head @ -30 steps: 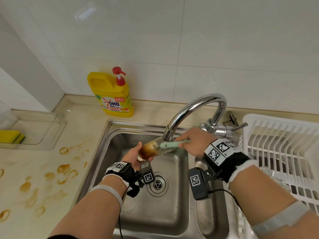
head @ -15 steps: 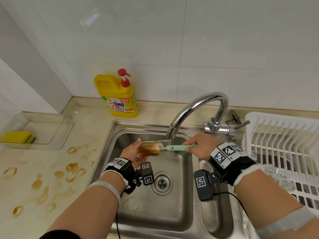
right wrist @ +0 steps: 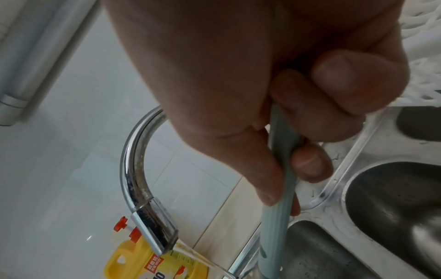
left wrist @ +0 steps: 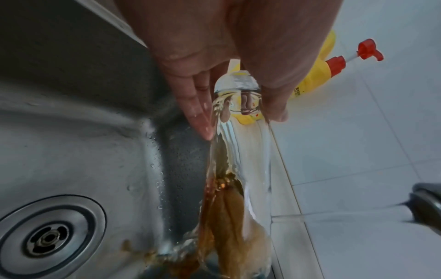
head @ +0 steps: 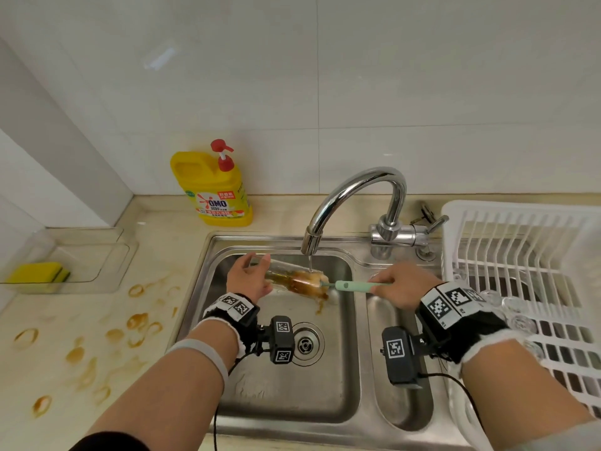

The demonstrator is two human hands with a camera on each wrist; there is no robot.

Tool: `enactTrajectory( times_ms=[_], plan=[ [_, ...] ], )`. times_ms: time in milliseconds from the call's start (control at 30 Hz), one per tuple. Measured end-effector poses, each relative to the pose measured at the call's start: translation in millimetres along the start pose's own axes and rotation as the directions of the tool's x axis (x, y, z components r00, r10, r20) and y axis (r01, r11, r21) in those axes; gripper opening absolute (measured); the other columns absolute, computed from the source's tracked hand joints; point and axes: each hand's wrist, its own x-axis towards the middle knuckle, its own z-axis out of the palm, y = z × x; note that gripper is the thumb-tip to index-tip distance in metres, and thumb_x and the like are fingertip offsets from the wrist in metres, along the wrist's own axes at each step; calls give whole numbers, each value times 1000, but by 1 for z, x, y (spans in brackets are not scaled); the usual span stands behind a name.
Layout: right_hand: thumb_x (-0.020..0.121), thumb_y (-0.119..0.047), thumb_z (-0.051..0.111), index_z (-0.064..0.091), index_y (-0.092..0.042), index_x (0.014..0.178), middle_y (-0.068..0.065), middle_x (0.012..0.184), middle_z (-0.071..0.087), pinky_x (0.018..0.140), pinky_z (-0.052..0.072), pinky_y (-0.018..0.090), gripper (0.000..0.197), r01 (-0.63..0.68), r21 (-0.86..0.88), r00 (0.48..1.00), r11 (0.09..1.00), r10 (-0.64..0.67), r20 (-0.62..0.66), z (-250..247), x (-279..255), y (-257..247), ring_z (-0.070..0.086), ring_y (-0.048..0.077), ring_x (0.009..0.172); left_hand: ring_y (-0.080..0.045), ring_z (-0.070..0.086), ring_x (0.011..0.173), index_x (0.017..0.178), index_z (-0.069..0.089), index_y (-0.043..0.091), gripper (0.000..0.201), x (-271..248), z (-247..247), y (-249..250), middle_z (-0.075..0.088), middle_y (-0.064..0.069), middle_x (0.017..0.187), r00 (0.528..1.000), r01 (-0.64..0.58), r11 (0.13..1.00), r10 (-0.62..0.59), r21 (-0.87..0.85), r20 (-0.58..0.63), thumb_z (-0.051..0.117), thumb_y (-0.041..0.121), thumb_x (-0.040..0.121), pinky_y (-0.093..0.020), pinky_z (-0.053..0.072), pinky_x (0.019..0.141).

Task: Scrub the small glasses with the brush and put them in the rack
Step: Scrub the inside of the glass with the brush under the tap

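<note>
Two hands meet over the sink (head: 344,379) basin: the left hand (head: 248,281) holds a clear glass (head: 292,278) on its side by the base end, its mouth pointing right under the faucet (head: 354,203), and the right hand (head: 401,286) has its fingers curled round the pale green handle of the brush (head: 353,285), whose stained head sits inside the glass. Water runs from the spout onto the glass, and brown liquid spills from its mouth into the basin.

Only the head view takes in the white rack (head: 533,288) at the right edge of the desk (head: 81,336), with clear glassware lying in it, a yellow sponge (head: 39,273) in a clear tray at the left edge, and brown ring stains across the desk. From the left wrist, the fingers (left wrist: 198,113) lie straight along the glass wall with the thumb opposite (a pinch, not a wrapped grip), and the drain (left wrist: 47,239) shows close. From the right wrist, thumb and fingers (right wrist: 310,164) are seen closed tight on the handle.

At the back edge of the desk stands a yellow detergent bottle (head: 214,187) with a red pump; its label reads "OMO". The smaller print is too fine to read.
</note>
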Motion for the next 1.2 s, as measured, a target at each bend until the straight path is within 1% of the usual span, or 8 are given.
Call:
enactTrajectory(
  times_ms=[167, 300, 500, 600, 700, 833, 900, 1200],
  plan=[
    [97, -35, 57, 73, -34, 116, -11, 71, 60, 61, 41, 21, 25, -29, 12, 1000, 1000, 29, -6, 2, -9, 9, 54, 8, 64, -27, 72, 88, 140, 53, 17, 60, -6, 11, 0, 64, -1, 104, 998, -38, 996, 42, 87, -50, 73, 38, 88, -41, 63, 77],
    [97, -32, 56, 73, -32, 114, -10, 71, 61, 57, 38, 19, 25, -26, 33, 999, 999, 27, -25, 0, -17, 13, 54, 8, 63, -27, 72, 89, 142, 52, 16, 64, -2, 18, -4, 63, -8, 122, 1000, -19, 995, 20, 102, -16, 73, 42, 87, -40, 63, 76],
    [95, -33, 57, 71, -37, 117, -7, 77, 67, 55, 43, 21, 27, -42, 97, 990, 994, 54, -133, -7, -23, 18, 61, 12, 65, -28, 68, 78, 133, 57, 12, 53, -2, 19, -7, 67, -14, 108, 972, 224, 955, -232, -193, -21, 70, 40, 91, -36, 61, 75],
    [94, -34, 58, 69, -40, 118, -8, 78, 66, 53, 43, 20, 27, -72, 100, 974, 992, 91, -207, -16, -27, 18, 61, 10, 64, -30, 67, 76, 123, 61, 6, 51, 3, 10, -12, 66, -15, 97, 936, 325, 891, -350, -317, -26, 69, 44, 90, -36, 60, 61],
    [94, -37, 56, 68, -42, 119, -11, 82, 66, 56, 45, 20, 29, -97, 56, 967, 994, 107, -233, -21, -27, 16, 62, 9, 70, -32, 68, 78, 121, 62, 4, 53, 5, 4, -16, 67, -21, 104, 920, 356, 869, -390, -343, -33, 71, 45, 88, -33, 58, 53],
    [95, -35, 55, 68, -39, 120, -9, 83, 67, 55, 44, 20, 29, -111, 40, 971, 993, 117, -210, -21, -28, 14, 62, 9, 71, -33, 70, 86, 130, 55, 13, 55, 3, 7, -17, 63, -19, 120, 951, 294, 918, -308, -265, -10, 77, 37, 86, -42, 62, 75],
    [96, -32, 54, 70, -35, 117, -7, 82, 67, 56, 45, 20, 27, -113, 22, 974, 993, 115, -194, -21, -29, 12, 62, 11, 72, -36, 69, 95, 124, 56, 15, 48, -1, 14, -13, 59, -15, 125, 971, 234, 953, -238, -192, 4, 78, 29, 85, -45, 61, 82],
    [95, -29, 54, 76, -35, 106, -5, 73, 67, 65, 54, 25, 25, -182, -28, 973, 983, 176, -151, -21, -33, 19, 66, 16, 74, -24, 69, 98, 132, 57, 19, 65, -6, 34, -7, 59, -4, 118, 997, 48, 998, -46, -34, 67, 87, 23, 75, -37, 61, 82]
  ],
)
